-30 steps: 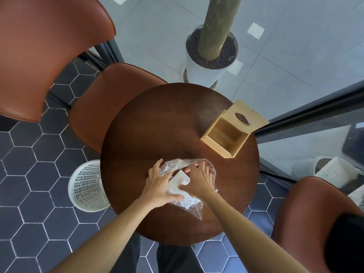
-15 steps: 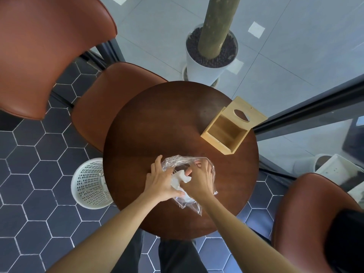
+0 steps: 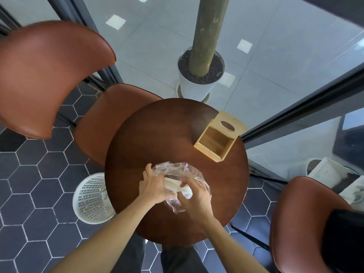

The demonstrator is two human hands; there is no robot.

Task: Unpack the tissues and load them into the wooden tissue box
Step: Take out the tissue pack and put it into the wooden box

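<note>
Both the left hand [image 3: 152,187] and right hand [image 3: 197,197] grip bagged tissues [image 3: 174,185]; wooden tissue box [image 3: 218,139] sits empty.

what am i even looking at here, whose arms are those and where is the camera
The camera sits on a person's head, looking down, so the two bare arms are theirs. They stand at a round wooden table. The left hand and right hand are both gripping a clear plastic wrapper with a stack of white tissues inside, partly pulled out. Further back on the table stands an open, empty wooden tissue box. On the floor are a white basket, brown chairs and a potted plant.
</note>
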